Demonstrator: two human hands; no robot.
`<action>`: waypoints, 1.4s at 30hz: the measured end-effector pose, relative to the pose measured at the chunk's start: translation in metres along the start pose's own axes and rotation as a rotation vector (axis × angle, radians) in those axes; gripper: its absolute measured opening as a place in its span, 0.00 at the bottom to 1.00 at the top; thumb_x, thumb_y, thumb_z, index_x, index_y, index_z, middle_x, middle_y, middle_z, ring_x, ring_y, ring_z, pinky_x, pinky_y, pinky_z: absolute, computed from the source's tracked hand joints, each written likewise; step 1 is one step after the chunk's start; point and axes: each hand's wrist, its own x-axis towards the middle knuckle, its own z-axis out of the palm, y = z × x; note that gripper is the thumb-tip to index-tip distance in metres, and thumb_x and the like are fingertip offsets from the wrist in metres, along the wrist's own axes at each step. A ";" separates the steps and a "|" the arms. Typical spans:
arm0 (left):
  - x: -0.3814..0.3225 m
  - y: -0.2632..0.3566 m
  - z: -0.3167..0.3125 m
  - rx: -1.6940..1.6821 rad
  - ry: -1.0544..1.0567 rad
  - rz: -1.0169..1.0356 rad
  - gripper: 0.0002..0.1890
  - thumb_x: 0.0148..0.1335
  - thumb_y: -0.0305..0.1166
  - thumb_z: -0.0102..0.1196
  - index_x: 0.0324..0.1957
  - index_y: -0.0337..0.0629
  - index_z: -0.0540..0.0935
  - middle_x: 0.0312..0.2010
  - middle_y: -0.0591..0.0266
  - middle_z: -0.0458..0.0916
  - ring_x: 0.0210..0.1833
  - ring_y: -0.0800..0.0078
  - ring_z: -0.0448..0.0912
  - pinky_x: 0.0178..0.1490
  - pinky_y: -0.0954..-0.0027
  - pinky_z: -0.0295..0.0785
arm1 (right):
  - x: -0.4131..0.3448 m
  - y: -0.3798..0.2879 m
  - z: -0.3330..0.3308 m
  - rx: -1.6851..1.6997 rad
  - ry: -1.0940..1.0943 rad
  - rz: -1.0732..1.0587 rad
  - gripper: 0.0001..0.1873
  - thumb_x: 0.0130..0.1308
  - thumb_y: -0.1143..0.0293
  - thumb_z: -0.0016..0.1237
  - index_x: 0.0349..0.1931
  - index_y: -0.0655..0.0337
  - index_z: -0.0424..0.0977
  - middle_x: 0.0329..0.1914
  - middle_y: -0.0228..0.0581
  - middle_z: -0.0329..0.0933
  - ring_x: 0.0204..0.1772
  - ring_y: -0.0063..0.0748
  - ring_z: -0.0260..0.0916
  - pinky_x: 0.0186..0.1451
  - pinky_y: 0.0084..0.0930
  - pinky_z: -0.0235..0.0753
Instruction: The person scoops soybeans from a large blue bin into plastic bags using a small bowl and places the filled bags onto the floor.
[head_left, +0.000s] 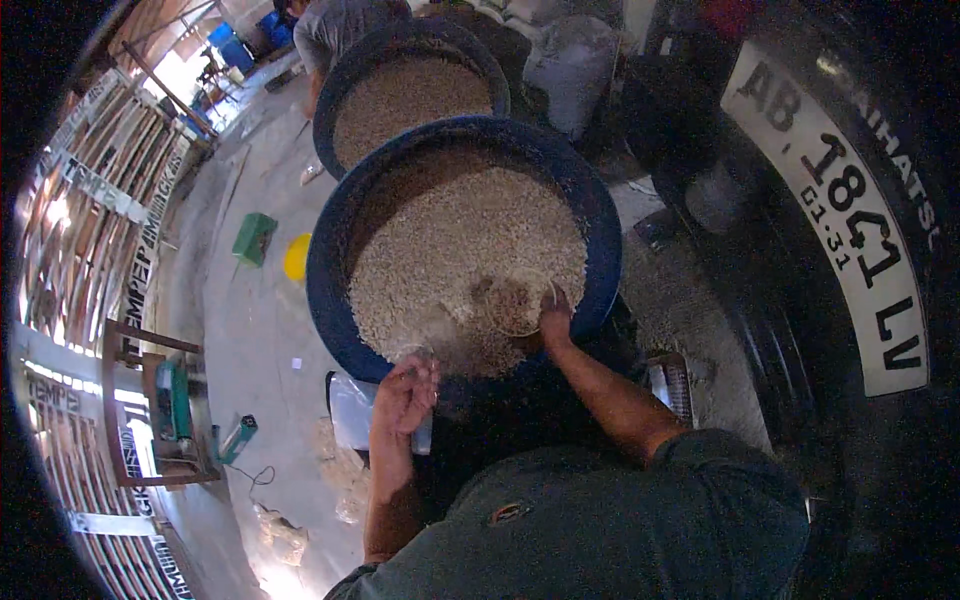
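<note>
A large round blue tub (319, 300) stands before me, holding a wide bed of pale soybean-like grains (442, 225). My right hand (555, 311) grips the rim of a small round bowl (517, 304) low over the grains, on the tub's right side. Some grains are in the bowl. At the tub's near edge, my left hand (412, 382) has its fingers curled around the mouth of what looks like a clear plastic bag (416, 351); its exact outline is blurred. Below that hand, clear plastic sheets or bags (360, 412) lie beside the tub.
Behind stands a second blue tub (322, 142) of grains, with another person (337, 34) beside it. A green basket (255, 238) and a yellow round object (298, 257) are on the floor at left. A green hand-held device (238, 437) lies nearer. A vehicle's rear (750, 300) borders the right.
</note>
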 end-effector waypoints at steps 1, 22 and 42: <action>0.004 0.002 -0.012 0.014 -0.003 0.009 0.04 0.60 0.27 0.54 0.37 0.41 0.77 0.33 0.59 0.81 0.38 0.70 0.78 0.37 0.72 0.74 | 0.001 -0.008 -0.002 0.044 -0.031 0.082 0.22 0.72 0.62 0.41 0.64 0.56 0.66 0.64 0.52 0.68 0.65 0.52 0.66 0.65 0.44 0.66; 0.117 -0.048 0.019 0.220 0.069 0.155 0.14 0.62 0.34 0.58 0.48 0.38 0.80 0.41 0.56 0.83 0.42 0.65 0.83 0.48 0.64 0.79 | 0.017 -0.171 -0.064 0.524 -1.007 1.008 0.26 0.70 0.60 0.38 0.62 0.67 0.66 0.60 0.52 0.73 0.59 0.48 0.74 0.64 0.43 0.73; 0.149 -0.126 0.004 0.597 0.669 0.808 0.12 0.67 0.35 0.50 0.45 0.39 0.79 0.37 0.42 0.81 0.40 0.45 0.81 0.45 0.55 0.75 | 0.079 -0.236 0.063 -1.120 -1.370 0.383 0.18 0.65 0.62 0.45 0.49 0.63 0.77 0.43 0.49 0.81 0.40 0.45 0.82 0.35 0.46 0.85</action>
